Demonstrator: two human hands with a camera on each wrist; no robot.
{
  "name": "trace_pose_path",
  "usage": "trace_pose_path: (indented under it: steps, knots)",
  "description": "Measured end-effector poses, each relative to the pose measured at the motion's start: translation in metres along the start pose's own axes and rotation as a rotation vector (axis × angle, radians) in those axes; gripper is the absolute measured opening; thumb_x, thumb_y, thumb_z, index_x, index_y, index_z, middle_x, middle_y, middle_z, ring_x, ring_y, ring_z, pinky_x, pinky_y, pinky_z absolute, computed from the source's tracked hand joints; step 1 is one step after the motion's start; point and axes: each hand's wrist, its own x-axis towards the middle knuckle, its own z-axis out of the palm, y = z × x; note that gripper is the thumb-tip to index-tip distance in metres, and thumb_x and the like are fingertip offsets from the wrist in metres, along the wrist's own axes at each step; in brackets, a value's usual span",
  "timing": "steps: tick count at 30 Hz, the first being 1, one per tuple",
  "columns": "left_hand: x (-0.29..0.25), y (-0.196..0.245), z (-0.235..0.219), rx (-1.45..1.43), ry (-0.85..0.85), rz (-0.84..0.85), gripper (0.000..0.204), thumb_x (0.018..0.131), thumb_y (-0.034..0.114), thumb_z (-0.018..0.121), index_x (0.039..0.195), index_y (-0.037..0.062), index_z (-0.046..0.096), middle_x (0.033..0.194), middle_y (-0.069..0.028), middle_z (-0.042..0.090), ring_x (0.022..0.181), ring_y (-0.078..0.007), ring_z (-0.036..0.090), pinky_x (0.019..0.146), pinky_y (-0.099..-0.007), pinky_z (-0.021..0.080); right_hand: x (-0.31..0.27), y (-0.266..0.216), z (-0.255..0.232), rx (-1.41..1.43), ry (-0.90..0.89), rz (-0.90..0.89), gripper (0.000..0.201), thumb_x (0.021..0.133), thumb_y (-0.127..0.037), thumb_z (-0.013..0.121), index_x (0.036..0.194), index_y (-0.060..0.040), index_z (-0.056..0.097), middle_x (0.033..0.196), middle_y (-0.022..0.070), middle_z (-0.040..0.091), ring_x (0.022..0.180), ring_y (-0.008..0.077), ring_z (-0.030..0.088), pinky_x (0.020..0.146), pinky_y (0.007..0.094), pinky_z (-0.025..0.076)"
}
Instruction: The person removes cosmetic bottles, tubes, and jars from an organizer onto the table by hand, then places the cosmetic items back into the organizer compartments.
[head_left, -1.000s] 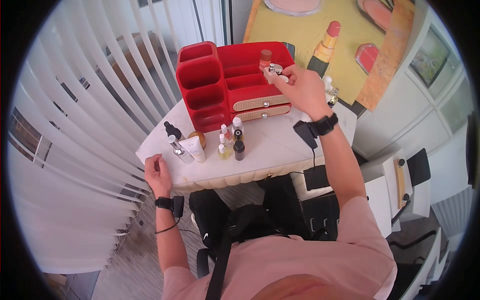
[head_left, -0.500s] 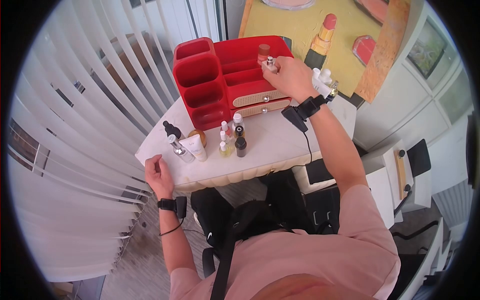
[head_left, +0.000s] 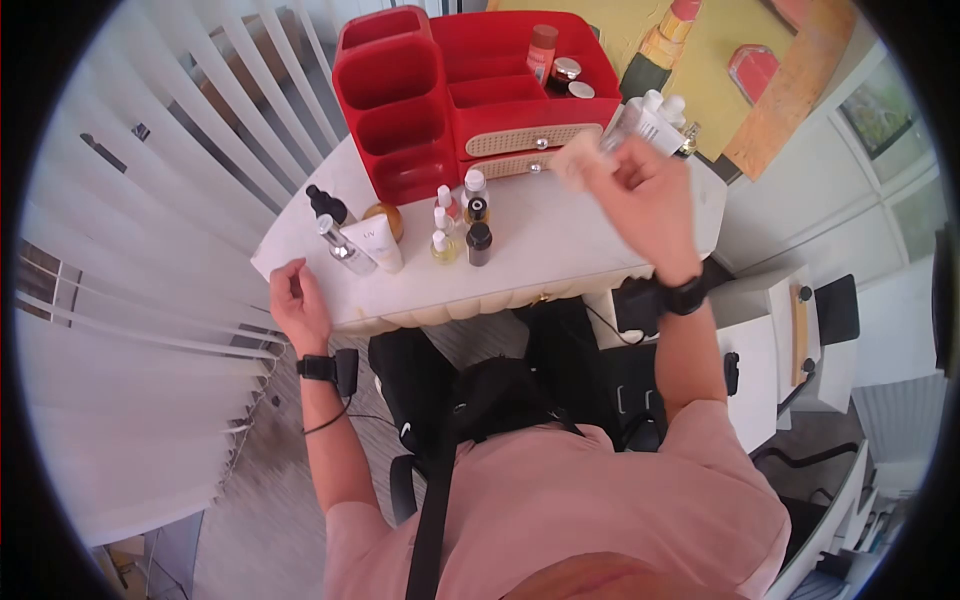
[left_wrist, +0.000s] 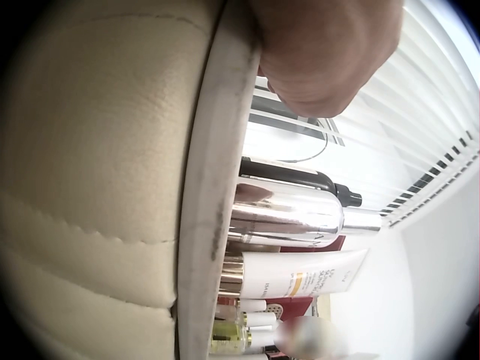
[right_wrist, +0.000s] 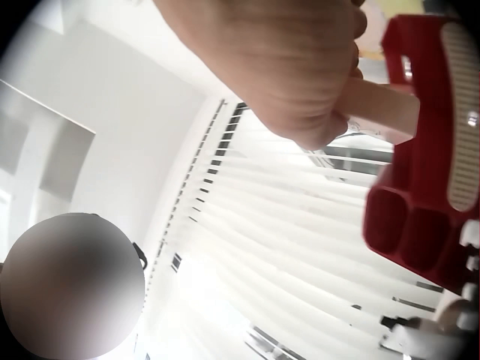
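My right hand [head_left: 645,195] pinches a small pale pink bottle [head_left: 580,160], blurred, in front of the organizer's right end. The same bottle [right_wrist: 386,111] juts from my fingers in the right wrist view. Behind it stands a red makeup organizer [head_left: 450,122] with open compartments and two woven-front drawers. A brown-capped pink bottle [head_left: 541,50] and dark jars with silvery lids [head_left: 565,72] sit in its right compartment. My left hand [head_left: 300,308] rests at the table's left front edge, loosely curled and holding nothing. Nearest to it are a silver bottle [head_left: 345,247] and a white UV tube [head_left: 375,243].
Several small bottles [head_left: 458,230] are grouped before the organizer on the white table [head_left: 540,240]. White tubes and bottles [head_left: 660,125] stand at the right back. Vertical blinds [head_left: 140,300] hang on the left; a lipstick painting [head_left: 690,60] is behind.
My right hand has come out of the organizer's right compartment with the pale pink bottle, moving right and toward me. The head view has tilted down; the left hand keeps its place on the table.
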Motion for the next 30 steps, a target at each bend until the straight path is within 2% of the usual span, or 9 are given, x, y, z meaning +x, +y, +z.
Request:
trace_pose_path:
  steps: [3,5,7,9,11,16,18,23,30]
  knots:
    - [0.000,-0.001,0.001,-0.030,0.003,-0.005,0.012,0.102,0.008,0.063,0.108,0.0016,0.071,0.093,-0.0036,0.068,0.079,-0.0110,0.061,0.075,-0.0279,0.052,-0.030,0.028,0.039,-0.019,-0.120,0.035,0.035,0.085,-0.034,0.081,0.075,-0.0058,0.064,0.058,0.0054,0.061,0.053,0.0204,0.063,0.052,0.0349,0.048]
    - [0.000,0.002,0.001,-0.040,0.000,-0.015,0.012,0.102,0.008,0.063,0.108,0.0017,0.071,0.093,-0.0030,0.067,0.078,-0.0101,0.061,0.075,-0.0273,0.051,-0.040,0.038,0.060,-0.066,-0.098,0.034,0.035,0.085,-0.037,0.081,0.074,-0.0079,0.064,0.058,0.0052,0.063,0.054,0.0247,0.066,0.053,0.0377,0.050]
    - [0.001,0.002,0.000,-0.050,-0.002,-0.015,0.011,0.102,0.008,0.063,0.109,0.0018,0.071,0.093,-0.0024,0.067,0.078,-0.0093,0.060,0.074,-0.0267,0.051,-0.043,0.043,0.072,-0.080,-0.087,0.058,0.035,0.086,-0.038,0.080,0.075,-0.0082,0.065,0.059,0.0054,0.063,0.055,0.0262,0.067,0.054,0.0389,0.051]
    - [0.001,0.001,0.001,-0.072,-0.001,0.013,0.013,0.105,0.011,0.063,0.111,0.0022,0.070,0.089,0.0034,0.063,0.076,-0.0047,0.053,0.071,-0.0231,0.045,-0.043,0.049,0.083,-0.099,-0.074,0.078,0.035,0.086,-0.039,0.080,0.076,-0.0084,0.066,0.059,0.0055,0.064,0.057,0.0277,0.068,0.054,0.0400,0.052]
    - [0.001,0.001,0.002,-0.068,-0.001,0.013,0.013,0.105,0.011,0.063,0.111,0.0021,0.070,0.089,0.0034,0.063,0.076,-0.0047,0.053,0.071,-0.0232,0.045,-0.042,0.053,0.091,-0.130,-0.065,0.095,0.035,0.086,-0.040,0.080,0.076,-0.0086,0.066,0.059,0.0056,0.065,0.057,0.0286,0.068,0.055,0.0409,0.052]
    - [0.000,0.002,0.001,-0.055,0.007,0.034,0.014,0.105,0.011,0.063,0.111,0.0018,0.070,0.089,0.0030,0.063,0.077,-0.0052,0.054,0.072,-0.0236,0.046,-0.041,0.054,0.100,-0.148,-0.059,0.112,0.036,0.086,-0.040,0.079,0.076,-0.0086,0.067,0.061,0.0060,0.066,0.059,0.0300,0.069,0.056,0.0420,0.052]
    - [0.000,0.003,0.000,-0.039,-0.013,-0.006,0.013,0.103,0.009,0.063,0.110,0.0002,0.070,0.095,-0.0029,0.066,0.078,-0.0099,0.060,0.074,-0.0268,0.051,-0.041,0.053,0.101,-0.154,-0.058,0.123,0.035,0.086,-0.041,0.079,0.076,-0.0087,0.067,0.061,0.0062,0.066,0.060,0.0303,0.070,0.057,0.0425,0.053]
    - [0.001,0.003,0.000,-0.036,-0.001,0.015,0.013,0.103,0.009,0.063,0.109,0.0006,0.071,0.095,-0.0033,0.067,0.078,-0.0103,0.061,0.075,-0.0269,0.051,-0.040,0.047,0.100,-0.204,-0.127,0.183,0.036,0.085,-0.043,0.078,0.078,-0.0092,0.070,0.066,0.0082,0.070,0.066,0.0330,0.072,0.061,0.0458,0.054]
    - [0.001,0.005,-0.001,-0.011,0.003,0.008,0.014,0.102,0.010,0.063,0.110,0.0007,0.071,0.093,-0.0039,0.068,0.077,-0.0108,0.061,0.074,-0.0281,0.052,-0.042,0.045,0.099,-0.270,-0.182,0.183,0.040,0.084,-0.048,0.079,0.079,-0.0091,0.070,0.069,0.0091,0.072,0.069,0.0331,0.073,0.064,0.0447,0.055]
